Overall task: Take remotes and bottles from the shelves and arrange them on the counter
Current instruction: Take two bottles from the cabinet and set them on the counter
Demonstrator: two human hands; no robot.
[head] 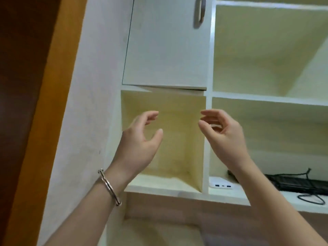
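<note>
Shelf cubby (179,153) lies behind left grip (140,144) and right grip (227,137) (both spread, apparently empty).

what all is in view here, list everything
cabinet door: 1, white, upper middle, shut
handle: 1, grey, top of that door
cubby: 1, cream inside, under the door
power bank: 1, white, lower right shelf
flat device: 1, black, right of the power bank, kind unclear
cable: 1, black, looped beside the device
bangle: 1, silver, left wrist
left hand: raised before the cubby, holds nothing
right hand: raised alongside, holds nothing
</note>
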